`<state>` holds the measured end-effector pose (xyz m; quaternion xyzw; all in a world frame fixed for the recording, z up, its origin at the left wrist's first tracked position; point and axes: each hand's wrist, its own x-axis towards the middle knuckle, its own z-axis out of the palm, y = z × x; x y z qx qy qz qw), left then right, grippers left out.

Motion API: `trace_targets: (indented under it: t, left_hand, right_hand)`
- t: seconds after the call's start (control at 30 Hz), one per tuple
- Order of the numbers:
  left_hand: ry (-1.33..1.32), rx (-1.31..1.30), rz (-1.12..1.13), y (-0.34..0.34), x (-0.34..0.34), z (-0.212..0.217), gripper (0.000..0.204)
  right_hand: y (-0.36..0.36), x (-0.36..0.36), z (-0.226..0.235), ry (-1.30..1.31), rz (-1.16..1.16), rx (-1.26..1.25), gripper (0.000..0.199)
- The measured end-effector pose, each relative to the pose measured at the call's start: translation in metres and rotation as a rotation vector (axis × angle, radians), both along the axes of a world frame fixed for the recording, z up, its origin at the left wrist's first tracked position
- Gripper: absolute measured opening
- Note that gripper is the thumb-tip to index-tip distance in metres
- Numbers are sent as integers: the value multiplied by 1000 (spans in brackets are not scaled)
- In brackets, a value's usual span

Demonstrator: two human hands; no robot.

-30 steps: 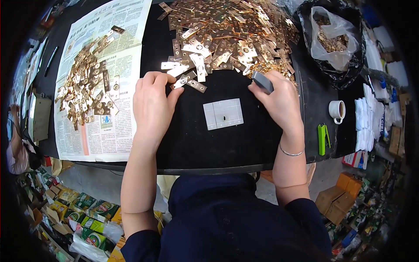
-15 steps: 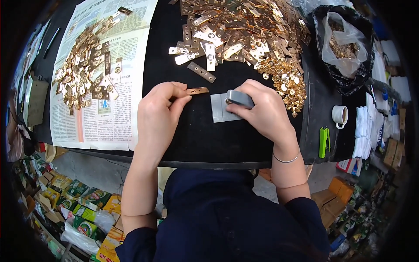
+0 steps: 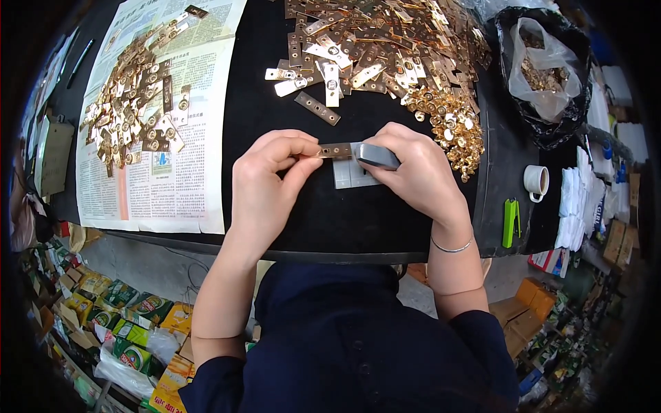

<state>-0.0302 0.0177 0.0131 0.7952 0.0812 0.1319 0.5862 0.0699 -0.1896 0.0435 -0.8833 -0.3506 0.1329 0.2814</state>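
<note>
Between the thumb and fingers of my left hand (image 3: pixel 270 171) is a thin copper-coloured metal plate (image 3: pixel 336 151) with holes. Its far end reaches over a flat light-grey base (image 3: pixel 350 177) and meets the dark-grey tool. My right hand (image 3: pixel 418 171) grips this dark-grey block-shaped hand tool (image 3: pixel 379 156), which stands over the base; its underside is hidden. Beyond my hands lies a large heap of similar metal plates (image 3: pixel 385 51), with one loose plate (image 3: pixel 317 109) nearest. A pile of small round gold caps (image 3: pixel 456 134) borders the heap beside my right hand.
Newspaper (image 3: pixel 200 186) at the left carries a pile of plates fitted with round pieces (image 3: pixel 134 113). To the right are a black bag with a clear liner (image 3: pixel 544 76), a white cup (image 3: pixel 536 180), a green stapler (image 3: pixel 511 224) and stacked white papers (image 3: pixel 571 206).
My left hand has moved right, bringing the metal plate over the grey base and against the tool. My right hand has stayed nearly in place, still gripping the tool.
</note>
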Motion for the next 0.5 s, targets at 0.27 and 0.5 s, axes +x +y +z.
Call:
trace_targets:
  t: [0.27, 0.5]
  left_hand:
    - [-63, 139, -85, -33, 11, -1, 18]
    - [-75, 357, -66, -43, 13, -7, 21]
  right_hand:
    - [-10, 11, -2, 144, -261, 281, 17]
    - [-7, 13, -7, 186, -295, 244, 19]
